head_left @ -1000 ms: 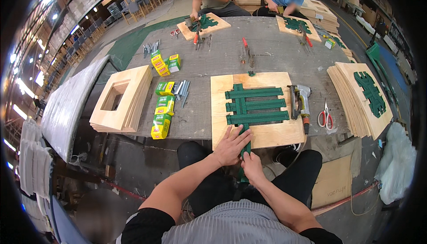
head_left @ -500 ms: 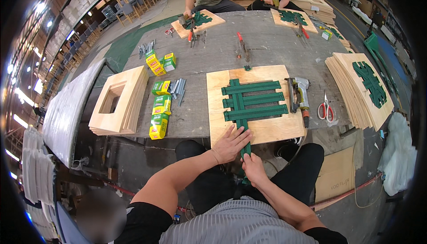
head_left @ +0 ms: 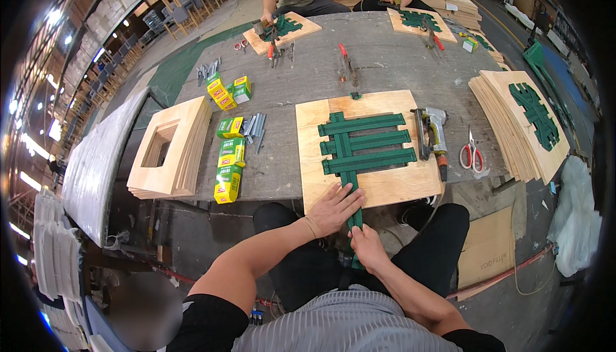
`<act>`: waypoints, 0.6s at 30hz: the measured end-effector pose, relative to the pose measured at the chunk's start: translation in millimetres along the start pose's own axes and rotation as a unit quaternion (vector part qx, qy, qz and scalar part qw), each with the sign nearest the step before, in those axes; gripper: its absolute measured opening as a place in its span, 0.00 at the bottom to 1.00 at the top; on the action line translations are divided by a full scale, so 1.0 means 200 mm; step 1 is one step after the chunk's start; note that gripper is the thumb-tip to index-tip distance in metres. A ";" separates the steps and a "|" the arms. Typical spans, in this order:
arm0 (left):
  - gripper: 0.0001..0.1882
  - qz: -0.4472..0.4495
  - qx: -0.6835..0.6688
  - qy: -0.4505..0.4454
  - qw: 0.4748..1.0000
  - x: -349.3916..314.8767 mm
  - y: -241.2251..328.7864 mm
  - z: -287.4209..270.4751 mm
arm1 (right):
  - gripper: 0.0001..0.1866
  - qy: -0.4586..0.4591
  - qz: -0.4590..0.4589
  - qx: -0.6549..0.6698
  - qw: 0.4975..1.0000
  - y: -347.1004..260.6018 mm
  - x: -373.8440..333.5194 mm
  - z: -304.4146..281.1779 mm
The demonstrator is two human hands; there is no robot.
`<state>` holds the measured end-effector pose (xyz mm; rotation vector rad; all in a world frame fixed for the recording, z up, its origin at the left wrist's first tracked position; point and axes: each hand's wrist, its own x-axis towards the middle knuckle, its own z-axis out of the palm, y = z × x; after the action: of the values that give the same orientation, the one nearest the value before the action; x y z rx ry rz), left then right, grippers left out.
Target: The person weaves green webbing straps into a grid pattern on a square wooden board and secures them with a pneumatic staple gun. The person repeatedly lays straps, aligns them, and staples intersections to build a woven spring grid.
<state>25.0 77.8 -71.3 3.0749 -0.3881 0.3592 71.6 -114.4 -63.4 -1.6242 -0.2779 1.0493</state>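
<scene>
A plywood board (head_left: 385,188) lies at the table's near edge. Across its opening run three green webbing straps (head_left: 378,156), and one upright strap (head_left: 357,217) is woven through them at the left and hangs past the front edge. Flat over that upright strap and the board's front edge, my left hand (head_left: 335,208) presses with its fingers stretched out. My right hand (head_left: 369,247) is closed round the strap's hanging part, just below the edge. Right of the board lie a staple gun (head_left: 437,133) with a hose and red-handled scissors (head_left: 471,154).
On the left are stacked plywood frames (head_left: 173,153), green-yellow boxes (head_left: 230,153) and loose staple strips (head_left: 255,129). A stack of boards (head_left: 513,127) topped with webbing stands right. Red-handled pliers (head_left: 346,63) lie mid-table. Two people work across the table on webbed boards (head_left: 308,24).
The view has shifted slightly. Both hands keep their places on the strap, the left pressing and the right gripping.
</scene>
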 end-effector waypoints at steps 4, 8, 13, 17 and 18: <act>0.40 0.009 0.002 0.025 1.000 0.01 0.00 0.00 | 0.15 -0.017 -0.009 0.036 0.999 0.06 0.02 -0.01; 0.37 0.012 -0.014 0.034 0.999 0.00 -0.01 0.01 | 0.15 -0.025 -0.009 0.051 0.998 0.12 0.03 -0.02; 0.36 0.012 -0.009 0.050 0.999 0.00 -0.01 0.03 | 0.15 -0.028 0.000 0.060 0.998 0.13 0.03 -0.04; 0.37 0.011 -0.019 0.038 0.999 0.00 -0.02 0.01 | 0.16 -0.025 0.000 0.062 0.998 0.15 0.04 -0.03; 0.37 0.009 -0.022 0.036 0.999 0.00 -0.02 0.01 | 0.17 -0.025 -0.007 0.053 0.998 0.17 0.06 -0.04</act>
<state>27.3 81.2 -73.3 3.0070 -0.4165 0.4526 72.7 -122.6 -99.6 -1.5006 -0.2624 1.0771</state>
